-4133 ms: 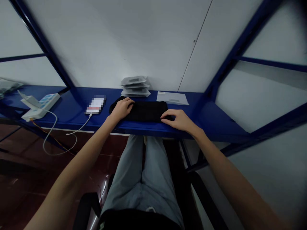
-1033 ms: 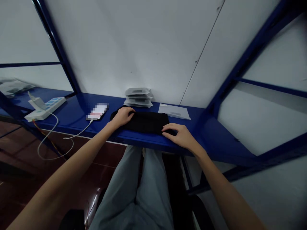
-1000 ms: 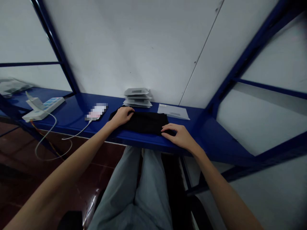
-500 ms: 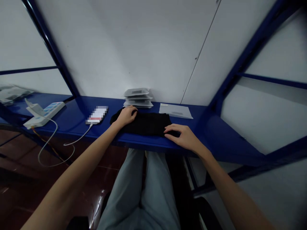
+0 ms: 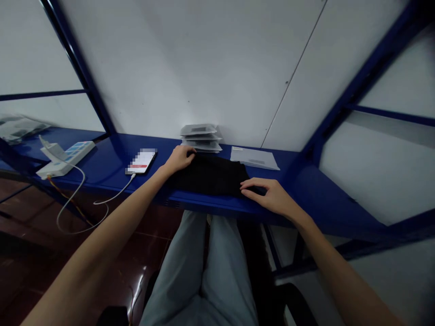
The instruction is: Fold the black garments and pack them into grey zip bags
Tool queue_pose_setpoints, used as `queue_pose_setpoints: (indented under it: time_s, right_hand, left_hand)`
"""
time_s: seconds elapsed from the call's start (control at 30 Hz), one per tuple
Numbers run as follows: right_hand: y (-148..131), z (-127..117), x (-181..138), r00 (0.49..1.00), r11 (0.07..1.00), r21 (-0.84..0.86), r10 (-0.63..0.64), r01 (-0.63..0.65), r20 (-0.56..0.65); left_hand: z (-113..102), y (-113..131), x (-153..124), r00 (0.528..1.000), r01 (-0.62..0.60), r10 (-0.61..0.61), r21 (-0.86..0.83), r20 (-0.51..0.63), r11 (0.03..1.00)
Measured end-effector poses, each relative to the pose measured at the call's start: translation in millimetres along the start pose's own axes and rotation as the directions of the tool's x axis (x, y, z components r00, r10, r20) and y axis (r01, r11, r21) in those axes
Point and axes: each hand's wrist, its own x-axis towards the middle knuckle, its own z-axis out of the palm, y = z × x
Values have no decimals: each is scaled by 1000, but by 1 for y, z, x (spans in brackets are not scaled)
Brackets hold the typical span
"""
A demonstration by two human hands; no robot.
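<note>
A folded black cloth (image 5: 212,174), perhaps a garment, lies along the front of the blue shelf. My left hand (image 5: 180,159) is at its left end, with the fingers curled down onto the fabric and thumb and forefinger close together. The cloth's right edge sits at the fingertips of my right hand (image 5: 268,192), where thumb and forefinger pinch it near the front corner. Its dark surface hides most of the folds. Directly behind it is a stack of several clear plastic packets (image 5: 200,138). One flat white packet (image 5: 254,157) lies behind its right end.
To the left, a phone (image 5: 142,160) is plugged into a white cable, which loops below the shelf edge. Further left lies a white power strip (image 5: 68,158) with a charger. The blue shelf (image 5: 288,179) has upright posts at both sides and a white wall panel (image 5: 204,68) behind.
The cloth's left end, which stuck out beyond my left hand, no longer shows there. Both hands keep their places on the cloth. The whole view has shifted slightly.
</note>
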Motion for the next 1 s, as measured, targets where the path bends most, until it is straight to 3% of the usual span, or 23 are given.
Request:
queue_pose_setpoints:
  time_s: [0.1, 0.2, 0.23, 0.33, 0.4, 0.5, 0.6, 0.7, 0.8, 1.0]
  right_hand:
    - [-4, -9, 11, 999, 999, 27, 34, -33, -42]
    - [-3, -9, 38, 987, 996, -53, -72, 65, -146]
    - [0, -6, 49, 983, 987, -118, -123, 108, -136]
    - [14, 7, 84, 986, 960, -226, -153, 165, 69]
    - [26, 14, 104, 991, 951, -283, -101, 122, 87]
    - [40, 18, 128, 998, 947, -316, 37, -53, -57]
    - [51, 22, 143, 969, 928, -300, 175, -221, -173]
    - [61, 29, 148, 941, 907, -295, 231, -300, -248]
    - [70, 35, 144, 930, 918, -253, 232, -306, -285]
    - [78, 34, 140, 941, 971, 33, 237, -237, -242]
  left_hand:
    - [-1, -4, 10, 999, 54, -54, -12, -10, 998]
    - [7, -4, 16, 996, 83, -84, 16, 21, 996]
    - [10, -3, 18, 995, 92, -93, 38, 31, 995]
    - [19, -1, 18, 993, 107, -110, 91, 38, 990]
    - [21, -2, 16, 993, 108, -112, 108, 25, 988]
    - [19, -7, 13, 996, 85, -88, 115, 20, 990]
    - [15, -12, 9, 997, 65, -68, 90, 27, 994]
    - [15, -14, 4, 996, 88, -90, 85, 19, 992]
    - [17, -16, -1, 996, 88, -88, 78, 2, 993]
    - [15, -18, 1, 994, 105, -105, -30, -23, 994]
